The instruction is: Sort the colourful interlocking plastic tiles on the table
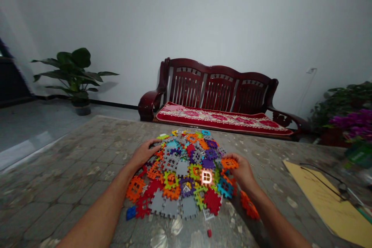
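Observation:
A heap of interlocking plastic building pieces point(182, 168) in grey, orange, purple, red, lime and blue covers the middle of the table. My left hand point(145, 152) rests against the heap's left edge, thumb and fingers apart; its fingertips partly blend with the pieces there. On the right side, my right hand point(242, 170) pinches an orange window-shaped building piece point(229, 163) just above the heap. Below that hand lie a blue window piece point(225, 187) and, under the wrist, another orange piece point(249, 206). A red piece point(213, 201) is at the front.
The table has a tile-patterned cover point(87, 170). On the right are a tan paper folder point(328, 205) and glasses point(343, 190). Beyond the table stands a dark red wooden bench point(219, 93); potted plants point(77, 69) and purple flowers point(356, 124) flank it.

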Action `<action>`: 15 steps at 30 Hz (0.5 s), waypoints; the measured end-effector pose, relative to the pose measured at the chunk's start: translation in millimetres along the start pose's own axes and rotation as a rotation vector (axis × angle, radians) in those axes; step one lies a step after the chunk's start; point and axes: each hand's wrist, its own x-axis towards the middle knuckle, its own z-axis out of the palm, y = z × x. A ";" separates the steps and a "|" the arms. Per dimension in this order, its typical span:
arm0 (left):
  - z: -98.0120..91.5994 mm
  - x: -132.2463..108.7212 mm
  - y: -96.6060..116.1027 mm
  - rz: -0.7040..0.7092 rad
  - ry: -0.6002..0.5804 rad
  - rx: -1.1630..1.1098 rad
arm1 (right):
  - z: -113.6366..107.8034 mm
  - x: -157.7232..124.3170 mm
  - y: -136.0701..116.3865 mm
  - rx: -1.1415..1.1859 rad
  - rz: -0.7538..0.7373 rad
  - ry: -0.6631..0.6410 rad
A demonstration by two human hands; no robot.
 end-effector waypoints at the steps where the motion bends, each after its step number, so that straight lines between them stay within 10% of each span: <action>1: 0.0 0.2 -0.5 -0.002 -0.004 0.004 | 7.3 8.2 -5.4 0.057 0.048 -0.016; 8: 0.3 0.1 -2.8 0.008 -0.011 0.043 | 45.9 50.2 -44.6 0.162 0.033 -0.150; 15: 0.0 -0.2 -1.0 0.004 -0.006 0.046 | -1.9 48.2 1.7 -0.168 -0.084 -0.136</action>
